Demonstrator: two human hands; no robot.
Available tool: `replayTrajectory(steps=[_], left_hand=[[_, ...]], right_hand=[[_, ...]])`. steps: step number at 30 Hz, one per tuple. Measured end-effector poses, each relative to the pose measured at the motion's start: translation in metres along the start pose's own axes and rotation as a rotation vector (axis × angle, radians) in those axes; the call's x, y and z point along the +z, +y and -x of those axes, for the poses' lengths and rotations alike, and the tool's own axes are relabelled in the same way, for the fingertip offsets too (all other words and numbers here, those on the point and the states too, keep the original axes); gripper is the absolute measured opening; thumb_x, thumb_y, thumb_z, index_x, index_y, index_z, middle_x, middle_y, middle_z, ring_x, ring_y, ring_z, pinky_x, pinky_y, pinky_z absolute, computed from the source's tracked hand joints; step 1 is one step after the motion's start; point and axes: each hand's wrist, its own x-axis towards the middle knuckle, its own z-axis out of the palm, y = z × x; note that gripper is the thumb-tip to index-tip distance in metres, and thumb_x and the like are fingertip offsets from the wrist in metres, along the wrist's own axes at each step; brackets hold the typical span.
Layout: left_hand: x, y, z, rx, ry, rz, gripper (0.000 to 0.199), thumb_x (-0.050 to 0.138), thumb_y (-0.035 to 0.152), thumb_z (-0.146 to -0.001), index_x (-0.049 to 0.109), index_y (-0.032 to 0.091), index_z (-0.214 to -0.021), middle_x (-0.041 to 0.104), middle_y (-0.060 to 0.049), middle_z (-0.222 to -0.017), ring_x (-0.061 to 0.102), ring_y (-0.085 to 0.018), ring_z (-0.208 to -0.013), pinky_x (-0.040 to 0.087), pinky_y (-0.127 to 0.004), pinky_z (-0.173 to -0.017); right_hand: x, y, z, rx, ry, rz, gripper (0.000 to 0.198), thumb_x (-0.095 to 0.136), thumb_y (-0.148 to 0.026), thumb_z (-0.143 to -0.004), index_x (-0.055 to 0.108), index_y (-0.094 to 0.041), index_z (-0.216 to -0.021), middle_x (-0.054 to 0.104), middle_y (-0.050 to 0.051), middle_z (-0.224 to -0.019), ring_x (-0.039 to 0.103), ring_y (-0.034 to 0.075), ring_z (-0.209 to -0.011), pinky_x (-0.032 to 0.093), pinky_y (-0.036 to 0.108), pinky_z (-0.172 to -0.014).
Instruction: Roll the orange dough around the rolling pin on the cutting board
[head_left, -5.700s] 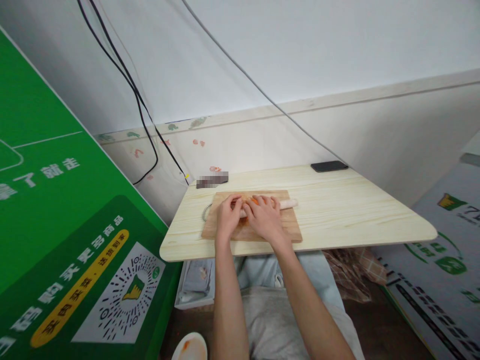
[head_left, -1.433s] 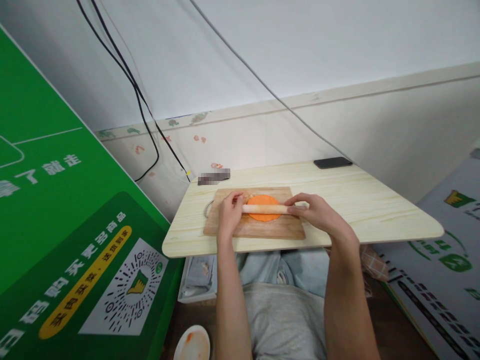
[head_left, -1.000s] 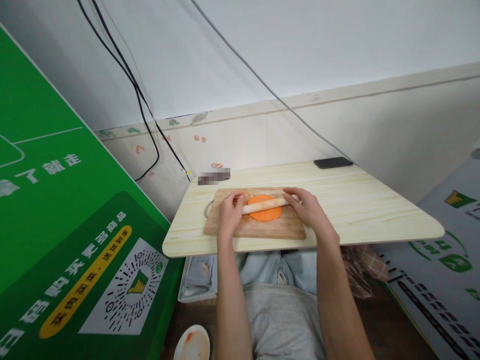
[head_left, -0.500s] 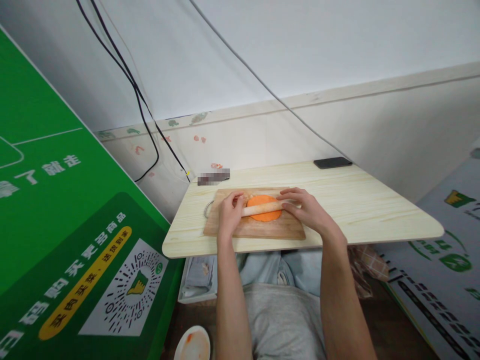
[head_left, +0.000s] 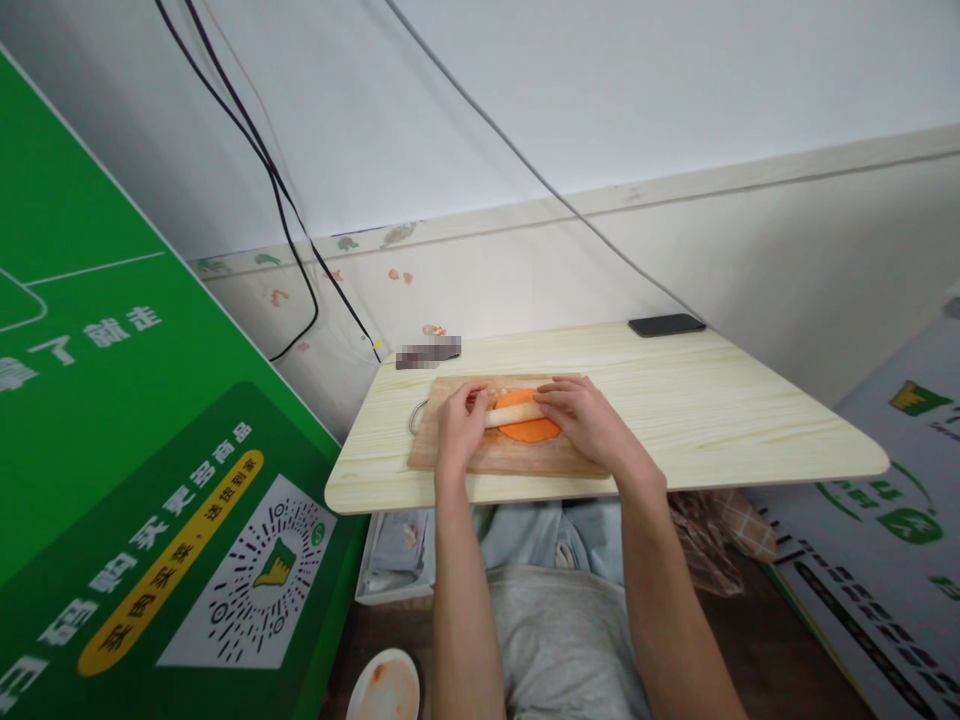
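Note:
A pale wooden rolling pin (head_left: 513,414) lies across a flat orange round of dough (head_left: 534,431) on a wooden cutting board (head_left: 495,463). My left hand (head_left: 461,424) grips the pin's left end, its thumb and fingers bent round it. Over the right part of the pin, my right hand (head_left: 583,414) has its fingers closed on it and covers part of the dough. The pin's right end is hidden beneath that hand. Some whitish flour or crumbs show on the board behind the dough.
The board rests on a light wood table (head_left: 735,420). A black phone (head_left: 666,325) lies at the back right, and a blurred-out dark item (head_left: 428,352) at the back left. Below on the floor is a stained white plate (head_left: 385,687). A green panel (head_left: 150,400) stands left.
My right hand has slid left along the rolling pin, closer to my left hand, and now covers more of the dough. My left hand stays in place.

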Motion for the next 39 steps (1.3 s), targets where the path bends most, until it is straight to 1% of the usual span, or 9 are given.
replayTrajectory(steps=[3,9,18,23,26,29,32,35,39], left_hand=[[0.0,0.0,0.0,0.003,0.004,-0.005,0.019,0.062,0.023,-0.099,0.078,0.019,-0.107,0.082,-0.009,-0.105,0.076,-0.024,-0.104,0.058,-0.038,-0.101],[0.001,-0.005,-0.001,0.023,0.001,0.002,0.021,0.06,0.025,-0.1,0.078,0.018,-0.109,0.082,-0.01,-0.107,0.076,-0.023,-0.104,0.057,-0.037,-0.1],[0.001,-0.005,-0.001,0.032,0.002,-0.006,0.021,0.06,0.025,-0.1,0.078,0.018,-0.108,0.082,-0.009,-0.105,0.076,-0.023,-0.101,0.057,-0.037,-0.099],[0.0,-0.004,-0.001,0.025,0.006,-0.018,0.021,0.061,0.025,-0.1,0.078,0.018,-0.109,0.082,-0.01,-0.105,0.075,-0.023,-0.1,0.057,-0.037,-0.099],[0.0,-0.005,-0.001,0.027,0.002,-0.019,0.022,0.061,0.025,-0.1,0.078,0.018,-0.11,0.082,-0.01,-0.107,0.075,-0.023,-0.1,0.057,-0.037,-0.099],[0.0,-0.005,-0.001,0.032,0.0,-0.015,0.021,0.06,0.024,-0.1,0.078,0.018,-0.109,0.082,-0.01,-0.107,0.076,-0.022,-0.101,0.057,-0.037,-0.099],[0.0,-0.005,-0.001,0.034,0.002,-0.01,0.021,0.059,0.023,-0.1,0.078,0.018,-0.108,0.082,-0.01,-0.107,0.076,-0.023,-0.102,0.057,-0.037,-0.099],[0.001,-0.006,-0.002,0.032,0.003,-0.017,0.021,0.06,0.023,-0.099,0.078,0.018,-0.108,0.082,-0.01,-0.107,0.076,-0.023,-0.102,0.057,-0.038,-0.1],[0.001,-0.007,-0.002,0.033,-0.001,-0.013,0.021,0.06,0.023,-0.1,0.078,0.018,-0.108,0.082,-0.01,-0.107,0.076,-0.023,-0.102,0.057,-0.038,-0.1]], right_hand=[[-0.002,-0.007,-0.001,-0.002,-0.011,0.008,0.03,0.058,-0.018,-0.103,0.086,-0.023,-0.113,0.081,0.011,-0.125,0.071,0.033,-0.123,0.053,0.051,-0.112],[-0.004,-0.017,-0.001,0.047,-0.062,-0.016,0.029,0.061,-0.012,-0.1,0.085,-0.021,-0.113,0.081,0.011,-0.124,0.075,0.03,-0.116,0.055,0.045,-0.109],[-0.008,-0.019,-0.001,0.105,-0.077,-0.157,0.028,0.064,0.0,-0.087,0.083,-0.021,-0.088,0.08,0.007,-0.103,0.075,0.023,-0.097,0.056,0.036,-0.094],[-0.008,-0.019,0.0,0.054,-0.158,-0.2,0.034,0.062,0.004,-0.079,0.082,-0.022,-0.082,0.08,0.005,-0.099,0.073,0.022,-0.096,0.055,0.035,-0.093],[-0.007,-0.022,0.001,0.045,-0.19,-0.169,0.04,0.059,0.008,-0.076,0.083,-0.022,-0.086,0.08,0.005,-0.099,0.073,0.023,-0.098,0.055,0.035,-0.094],[-0.004,-0.023,0.0,0.066,-0.163,-0.157,0.043,0.059,0.009,-0.079,0.084,-0.022,-0.096,0.079,0.007,-0.106,0.073,0.024,-0.105,0.055,0.036,-0.098],[-0.001,-0.02,0.0,0.107,-0.124,-0.175,0.039,0.062,0.004,-0.085,0.084,-0.022,-0.105,0.078,0.009,-0.115,0.073,0.026,-0.111,0.054,0.04,-0.103],[0.001,-0.015,-0.001,0.129,-0.122,-0.188,0.037,0.062,0.002,-0.087,0.084,-0.022,-0.104,0.079,0.01,-0.117,0.073,0.027,-0.112,0.054,0.042,-0.105],[-0.001,-0.014,-0.001,0.117,-0.136,-0.192,0.036,0.064,0.002,-0.085,0.084,-0.023,-0.101,0.08,0.008,-0.115,0.074,0.026,-0.11,0.056,0.04,-0.104]])
